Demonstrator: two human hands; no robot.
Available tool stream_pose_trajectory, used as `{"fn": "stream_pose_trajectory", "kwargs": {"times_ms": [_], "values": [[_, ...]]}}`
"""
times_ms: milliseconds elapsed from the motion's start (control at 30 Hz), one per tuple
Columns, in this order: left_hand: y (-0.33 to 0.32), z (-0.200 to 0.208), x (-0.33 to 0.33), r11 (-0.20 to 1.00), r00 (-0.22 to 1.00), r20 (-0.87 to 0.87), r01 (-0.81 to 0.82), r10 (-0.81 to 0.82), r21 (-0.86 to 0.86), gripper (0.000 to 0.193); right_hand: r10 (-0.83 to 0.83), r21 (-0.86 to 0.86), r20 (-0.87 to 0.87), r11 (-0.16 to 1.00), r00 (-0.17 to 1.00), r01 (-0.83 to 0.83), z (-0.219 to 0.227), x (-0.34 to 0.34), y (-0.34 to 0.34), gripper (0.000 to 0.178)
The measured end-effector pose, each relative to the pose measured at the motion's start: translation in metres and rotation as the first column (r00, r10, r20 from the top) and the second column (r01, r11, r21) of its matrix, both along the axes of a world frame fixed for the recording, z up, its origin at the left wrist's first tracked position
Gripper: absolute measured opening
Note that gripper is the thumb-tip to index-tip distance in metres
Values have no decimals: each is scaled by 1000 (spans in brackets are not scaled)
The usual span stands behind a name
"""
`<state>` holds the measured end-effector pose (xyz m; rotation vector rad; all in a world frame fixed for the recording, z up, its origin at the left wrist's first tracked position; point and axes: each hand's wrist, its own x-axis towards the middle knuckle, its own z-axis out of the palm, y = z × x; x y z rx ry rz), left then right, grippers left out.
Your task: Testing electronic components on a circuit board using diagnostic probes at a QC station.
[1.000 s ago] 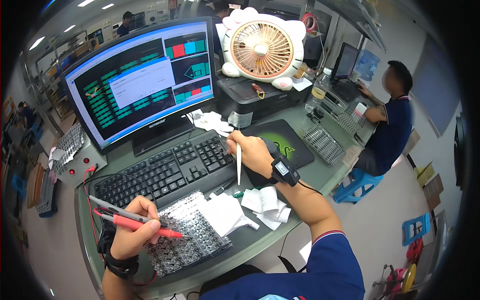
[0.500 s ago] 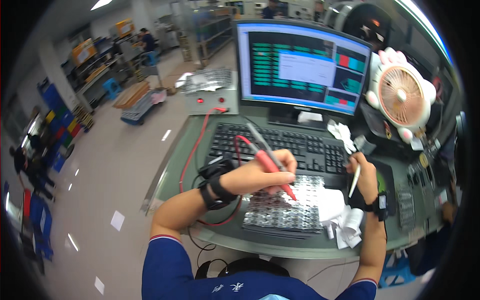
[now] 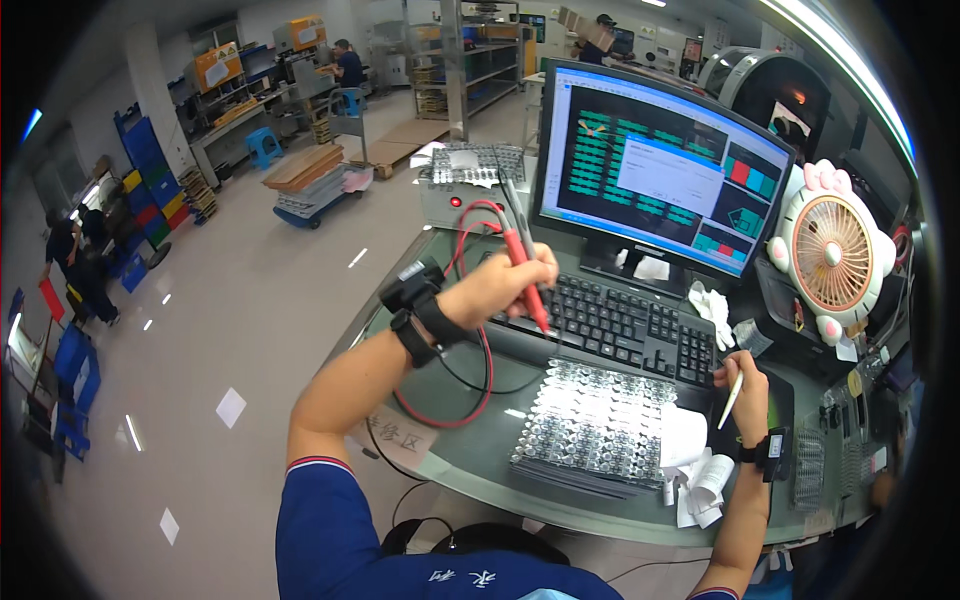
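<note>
My left hand is closed around a red test probe, whose tip points down over the keyboard. A slim dark-grey tool sticks up from the same grip; its kind is unclear. Down and to the right lies a stack of silvery panels with rows of small round parts, apart from both hands. My right hand grips a thin white pen-like stick, slanting down beside the keyboard's right end. Curled white paper strips lie just below it, against the stack.
Behind the keyboard stands a monitor; a fan is at its right. A test box with a lit red lamp carries more panels. The red lead loops across the desk at left. Other people work farther back.
My left hand has lifted away from the panel stack, up and left to the keyboard, carrying the probe. My right hand keeps its stick. The whole view has shifted.
</note>
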<state>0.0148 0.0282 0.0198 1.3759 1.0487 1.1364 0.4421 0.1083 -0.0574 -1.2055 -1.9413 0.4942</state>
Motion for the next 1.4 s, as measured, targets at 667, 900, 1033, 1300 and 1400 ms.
{"fn": "stream_pose_trajectory", "kwargs": {"times_ms": [667, 900, 1033, 1300, 1400], "values": [[-28, -11, -31, 880, -147, -874, 200, 462, 432, 37, 26, -20, -3, 999, 1000, -26, -7, 9, 6, 14], [-28, -10, -27, 898, -151, -893, 199, 424, 393, 35, 17, -3, 37, 1000, 999, -17, -3, 7, 1, 13], [-28, -16, -30, 893, -96, -899, 200, 428, 404, 31, 17, -12, 27, 1000, 999, -17, -4, 5, 1, 12], [-28, -18, -21, 949, 757, -594, -108, 272, 297, 22, 12, 14, 22, 1000, 1000, -12, -3, 10, -3, 11], [-28, -16, -19, 962, 976, 25, -219, 218, 165, 18, 18, 34, 56, 999, 998, -19, 1, 6, -1, 12]]}}
